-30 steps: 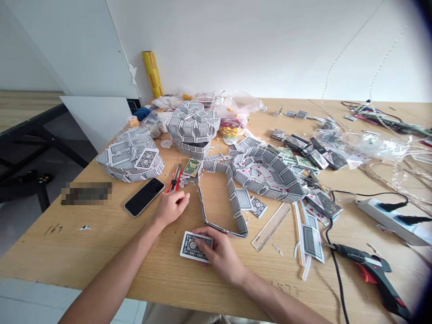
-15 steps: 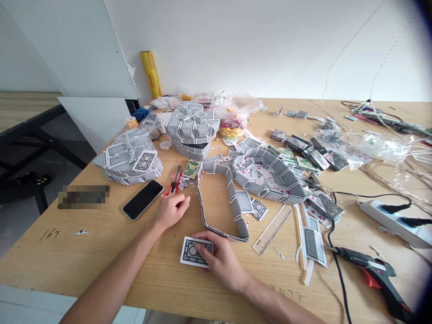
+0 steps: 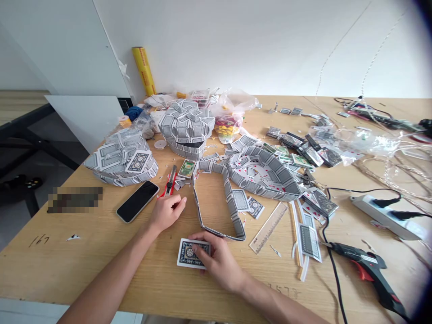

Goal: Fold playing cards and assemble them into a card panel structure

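Observation:
My right hand (image 3: 218, 261) holds a dark blue patterned playing card (image 3: 189, 253), thumb on top, just in front of an upright strip frame made of cards (image 3: 232, 209). My left hand (image 3: 168, 211) rests on the table with its fingers curled; what they hold, if anything, is hidden. Right behind it lies a red and black box cutter (image 3: 171, 180). A phone (image 3: 137, 201) is left of that hand. Beside the frame are two loose cards (image 3: 240, 200) and a clear ruler (image 3: 269, 228).
Lidded card box (image 3: 189, 128) and another card box (image 3: 118, 157) stand at the back left. An open card tray (image 3: 266, 191) is right of the frame. A glue gun (image 3: 367, 265), its black cable and a power strip (image 3: 388, 216) lie on the right.
The whole view has shifted slightly, so things appear a little farther left. Both hands keep nearly the same pose, and the card stays in my right hand.

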{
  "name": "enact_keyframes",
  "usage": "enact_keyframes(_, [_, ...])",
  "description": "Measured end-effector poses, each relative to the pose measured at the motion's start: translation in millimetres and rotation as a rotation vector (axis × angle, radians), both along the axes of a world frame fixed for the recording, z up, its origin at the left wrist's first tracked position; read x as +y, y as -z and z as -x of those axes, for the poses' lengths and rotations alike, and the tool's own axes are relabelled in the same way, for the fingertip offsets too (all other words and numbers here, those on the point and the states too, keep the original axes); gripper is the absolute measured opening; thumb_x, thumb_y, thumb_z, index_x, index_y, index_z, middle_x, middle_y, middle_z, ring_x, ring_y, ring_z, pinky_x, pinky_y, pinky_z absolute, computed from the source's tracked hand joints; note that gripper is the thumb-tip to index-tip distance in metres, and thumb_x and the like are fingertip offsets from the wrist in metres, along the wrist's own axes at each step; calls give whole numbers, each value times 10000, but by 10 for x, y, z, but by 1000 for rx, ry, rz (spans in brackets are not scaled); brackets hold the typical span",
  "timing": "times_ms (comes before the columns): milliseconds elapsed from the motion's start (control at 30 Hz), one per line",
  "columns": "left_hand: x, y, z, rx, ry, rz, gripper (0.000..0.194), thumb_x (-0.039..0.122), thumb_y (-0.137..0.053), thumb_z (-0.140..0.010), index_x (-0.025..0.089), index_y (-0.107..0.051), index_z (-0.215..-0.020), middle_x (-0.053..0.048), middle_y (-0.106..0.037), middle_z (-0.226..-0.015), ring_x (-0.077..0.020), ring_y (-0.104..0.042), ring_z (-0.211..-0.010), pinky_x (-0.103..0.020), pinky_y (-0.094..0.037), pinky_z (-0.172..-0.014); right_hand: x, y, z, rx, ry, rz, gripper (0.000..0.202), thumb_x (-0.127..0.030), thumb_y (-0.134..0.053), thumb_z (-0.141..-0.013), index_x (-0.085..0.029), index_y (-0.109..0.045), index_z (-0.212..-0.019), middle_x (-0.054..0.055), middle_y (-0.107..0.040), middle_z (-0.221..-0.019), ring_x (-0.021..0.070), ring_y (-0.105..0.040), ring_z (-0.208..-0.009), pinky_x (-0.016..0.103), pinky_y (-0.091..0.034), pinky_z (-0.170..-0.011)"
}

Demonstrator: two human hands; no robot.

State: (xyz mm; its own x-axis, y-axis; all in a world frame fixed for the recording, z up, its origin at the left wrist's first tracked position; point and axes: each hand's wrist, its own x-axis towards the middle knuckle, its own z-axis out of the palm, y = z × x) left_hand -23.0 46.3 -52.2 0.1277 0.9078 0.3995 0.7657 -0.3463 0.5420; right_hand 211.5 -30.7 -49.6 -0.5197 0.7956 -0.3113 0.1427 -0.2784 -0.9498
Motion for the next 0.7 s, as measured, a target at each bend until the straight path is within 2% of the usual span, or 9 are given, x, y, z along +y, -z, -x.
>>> enact_keyframes(333, [7,-3,-4,3,4,-11,487,341,-557,-1043,219,-375,-608,55,-429,-511,-113,-391,-497,-290,-296,-571,-8,54,-13,13,-8,19,437,-561,-688,-1000,-212,-764,-1251,84,-744,-1050,205,-677,-811,215,-565,-477])
enact_keyframes(700, [8,-18,-13,0,2,4,495,352,-547,-1041,220,-373,-597,50,-434,-503,-116,-384,-496,-290,-294,-567,5,-38,8,24,8,42,503,-604,-728,-947,-186,-764,-1224,83,-714,-1019,194,-664,-782,204,-565,-451])
